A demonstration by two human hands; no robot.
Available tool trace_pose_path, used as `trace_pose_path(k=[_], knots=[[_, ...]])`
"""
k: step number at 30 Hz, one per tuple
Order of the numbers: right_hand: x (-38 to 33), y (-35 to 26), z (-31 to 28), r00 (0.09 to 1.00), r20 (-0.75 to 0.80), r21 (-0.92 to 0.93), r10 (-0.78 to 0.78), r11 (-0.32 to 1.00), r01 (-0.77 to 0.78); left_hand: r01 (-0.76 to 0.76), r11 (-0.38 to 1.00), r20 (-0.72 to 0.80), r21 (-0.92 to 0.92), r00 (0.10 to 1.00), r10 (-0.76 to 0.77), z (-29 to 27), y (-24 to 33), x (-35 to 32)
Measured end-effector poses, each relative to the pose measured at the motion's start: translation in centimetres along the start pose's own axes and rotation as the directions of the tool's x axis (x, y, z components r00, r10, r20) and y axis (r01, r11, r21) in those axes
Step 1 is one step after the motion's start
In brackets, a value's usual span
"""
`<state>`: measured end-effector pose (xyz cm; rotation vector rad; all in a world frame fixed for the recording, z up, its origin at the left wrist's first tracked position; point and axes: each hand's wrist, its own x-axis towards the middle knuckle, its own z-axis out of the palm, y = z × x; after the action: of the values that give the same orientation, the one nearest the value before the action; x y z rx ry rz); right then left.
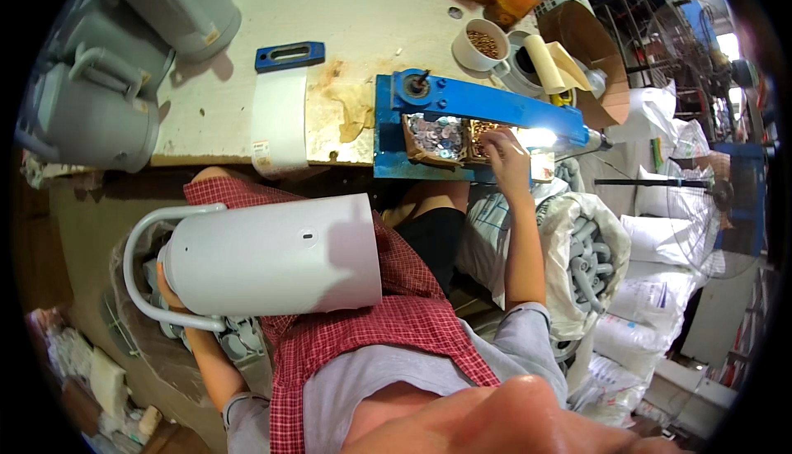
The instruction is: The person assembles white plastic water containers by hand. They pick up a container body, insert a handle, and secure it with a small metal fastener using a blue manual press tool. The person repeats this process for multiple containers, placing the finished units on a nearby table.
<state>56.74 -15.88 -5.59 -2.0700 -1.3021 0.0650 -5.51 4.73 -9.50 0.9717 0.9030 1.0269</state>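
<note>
A pale grey cylindrical jug (276, 254) lies sideways above my lap, with a small slot and a tiny hole in its wall. Its curved grey handle (134, 268) loops around the left end. My left hand (167, 287) grips the jug at that end, its fingers partly hidden behind it. My right hand (505, 155) reaches into a small box of brass-coloured parts (478, 136), fingers pinched together; what they hold is hidden. Beside that box, a cardboard tray (436, 139) holds small silvery discs. Both sit on the base of a blue metal fixture (495, 107).
Several grey jugs (111, 115) stand at the table's left. Farther back are a blue slotted block (289, 55), a white mug (480, 48) of brass-coloured pieces and an orange jar (518, 0). A sack of grey handles (587, 264) stands right; another bag (153, 347) sits left.
</note>
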Motion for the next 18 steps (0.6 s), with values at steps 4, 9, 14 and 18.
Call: trace_pose_path(k=[4, 9, 14, 18], knots=[[-1.0, -1.8, -1.5, 0.994, -0.037, 0.159, 0.101, 0.983, -0.094, 0.090, 0.996, -0.143, -0.020, 0.985, -0.092, 3.6, 0.7, -0.5], [5.1, -12.9, -2.1, 0.991, -0.131, 0.509, -0.027, 0.856, 0.091, 0.103, 0.984, 0.117, -0.145, 0.989, -0.086, 1.4, 0.3, 0.6], [10.4, -15.0, -0.8, 0.976, -0.107, 0.278, -0.192, 0.936, 0.214, 0.034, 0.999, -0.181, 0.005, 0.983, -0.033, 2.0, -0.2, -0.7], [10.1, -15.1, 0.0, 0.989, -0.073, 0.293, -0.130, 0.945, 0.146, -0.006, 0.998, -0.237, -0.063, 0.971, -0.009, 5.6, 0.3, -1.3]])
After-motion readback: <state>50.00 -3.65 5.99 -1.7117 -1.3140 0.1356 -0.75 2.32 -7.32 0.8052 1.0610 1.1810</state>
